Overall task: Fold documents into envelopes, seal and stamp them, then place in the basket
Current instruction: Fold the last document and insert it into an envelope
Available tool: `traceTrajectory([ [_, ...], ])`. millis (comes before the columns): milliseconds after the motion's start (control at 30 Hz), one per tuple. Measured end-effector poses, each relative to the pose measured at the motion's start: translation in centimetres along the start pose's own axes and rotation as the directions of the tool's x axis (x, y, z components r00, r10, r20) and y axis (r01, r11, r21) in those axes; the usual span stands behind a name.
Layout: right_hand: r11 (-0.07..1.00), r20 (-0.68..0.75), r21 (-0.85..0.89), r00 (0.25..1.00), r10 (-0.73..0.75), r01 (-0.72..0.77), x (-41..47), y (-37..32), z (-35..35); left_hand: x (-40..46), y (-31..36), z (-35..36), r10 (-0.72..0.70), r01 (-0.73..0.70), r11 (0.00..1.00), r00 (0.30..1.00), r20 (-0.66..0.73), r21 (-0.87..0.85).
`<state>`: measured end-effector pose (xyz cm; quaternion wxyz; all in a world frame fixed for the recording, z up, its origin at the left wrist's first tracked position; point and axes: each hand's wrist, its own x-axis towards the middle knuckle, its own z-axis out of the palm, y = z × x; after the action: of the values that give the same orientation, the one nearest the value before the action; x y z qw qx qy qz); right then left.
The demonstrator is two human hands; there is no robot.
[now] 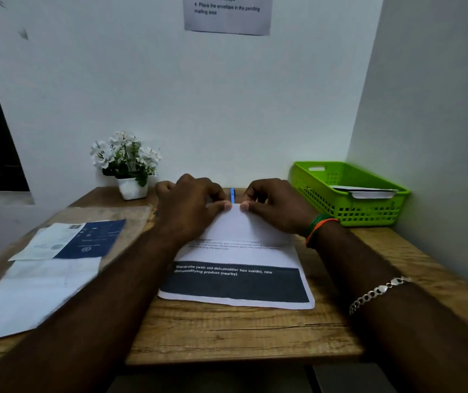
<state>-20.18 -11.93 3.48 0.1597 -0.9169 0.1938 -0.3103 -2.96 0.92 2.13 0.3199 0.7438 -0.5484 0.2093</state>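
Observation:
A white document point(237, 258) with a dark printed band lies in the middle of the wooden desk point(227, 330). Its far part is folded over toward me. My left hand point(190, 205) and my right hand point(275, 205) both pinch the far edge of that folded flap, thumbs almost touching. A green plastic basket point(349, 211) stands at the back right with a white envelope point(368, 192) inside. White envelopes and papers point(37, 290) lie at the left, under a blue and white leaflet point(76, 241).
A small pot of white flowers point(127, 165) stands at the back left against the wall. A blue pen point(232, 194) lies just behind my hands. An instruction sheet point(227, 14) hangs on the wall. A wall closes the right side.

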Motion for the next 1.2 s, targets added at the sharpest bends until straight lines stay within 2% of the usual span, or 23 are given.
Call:
traceTrajectory([
  [133, 0.999, 0.006, -0.025, 0.999, 0.033, -0.033, -0.1, 0.7, -0.6, 0.2, -2.5, -1.8, -0.109, 0.111, 0.992, 0.994, 0.03, -0.063],
  [200, 0.999, -0.009, -0.031, 0.999, 0.035, -0.035, -0.1, 0.7, -0.8, 0.0, -2.8, -2.2, -0.142, 0.141, 0.989, 0.989, -0.034, -0.048],
  [300, 1.0, -0.025, -0.002, 1.0, 0.014, -0.014, 0.0, 0.4, -0.6, -0.3, -1.6, -1.8, -0.073, 0.066, 0.989, 0.996, -0.048, -0.133],
  [433, 0.999, -0.028, 0.011, 0.999, -0.031, 0.031, 0.0, 0.0, 0.0, -0.6, 0.4, -0.3, 0.018, -0.019, 0.997, 1.0, -0.022, -0.073],
  [600, 1.0, -0.037, -0.02, 0.999, 0.014, -0.015, 0.0, 0.9, -0.6, -0.2, -0.8, -0.1, -0.052, 0.05, 0.998, 0.998, -0.048, -0.032],
  [833, 0.985, 0.019, -0.078, 0.987, 0.158, -0.156, -0.7, 3.5, -2.9, -0.2, -2.3, -0.7, -0.09, 0.089, 0.996, 0.995, -0.047, -0.023],
  [1067, 0.99, -0.004, 0.057, 0.991, 0.13, -0.13, -0.9, 3.6, -4.0, -0.4, -1.8, -0.8, -0.042, 0.036, 0.998, 0.992, -0.119, -0.056],
  [1200, 0.972, -0.05, 0.189, 0.988, 0.148, -0.136, -0.7, 3.1, -3.7, -0.6, -2.0, -0.8, -0.006, 0.013, 0.982, 0.999, 0.039, -0.188],
])
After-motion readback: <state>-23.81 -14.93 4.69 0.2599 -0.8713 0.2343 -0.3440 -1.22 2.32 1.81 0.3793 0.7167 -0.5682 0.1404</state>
